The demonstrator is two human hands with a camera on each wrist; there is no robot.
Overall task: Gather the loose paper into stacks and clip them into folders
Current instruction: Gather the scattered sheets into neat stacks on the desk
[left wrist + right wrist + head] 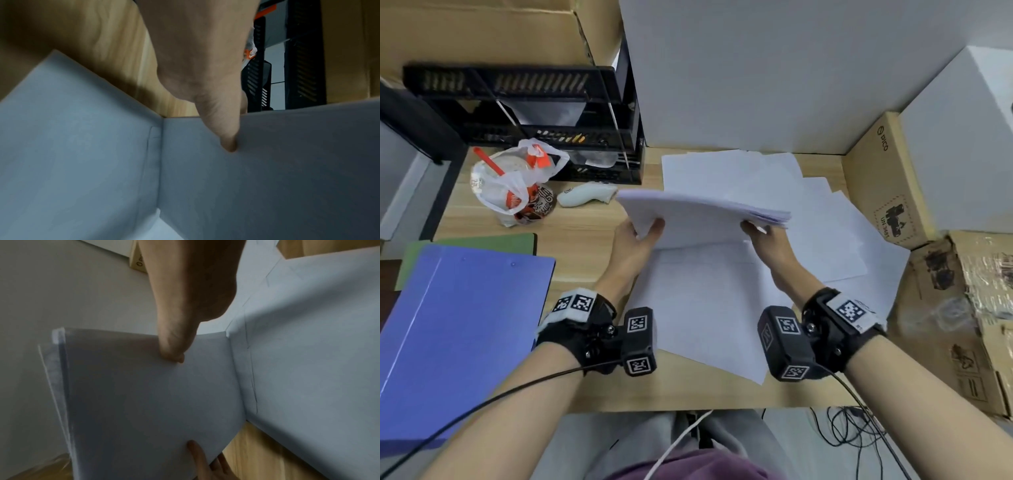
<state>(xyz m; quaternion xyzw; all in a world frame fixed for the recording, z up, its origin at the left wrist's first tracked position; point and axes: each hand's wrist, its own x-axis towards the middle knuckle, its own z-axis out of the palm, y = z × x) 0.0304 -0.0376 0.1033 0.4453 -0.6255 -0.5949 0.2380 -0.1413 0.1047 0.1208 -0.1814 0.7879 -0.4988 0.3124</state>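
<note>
A stack of white paper (702,216) stands on its lower edge over the desk, held between both hands. My left hand (640,236) grips its left side, thumb pressed on the near face (228,142). My right hand (760,233) pinches the right side, where the sheet edges fan out unevenly (59,386); its thumb (172,353) lies on the near sheet. More loose sheets (705,308) lie flat on the desk beneath and behind the stack (825,240). A blue folder (458,335) lies closed at the left, over a green folder (482,241).
A bagged drink cup with a red straw (517,185) and a white controller (585,195) sit left of the papers. A black file rack (544,116) stands behind them. Cardboard boxes (883,178) line the right side, and a white panel (756,75) closes the back.
</note>
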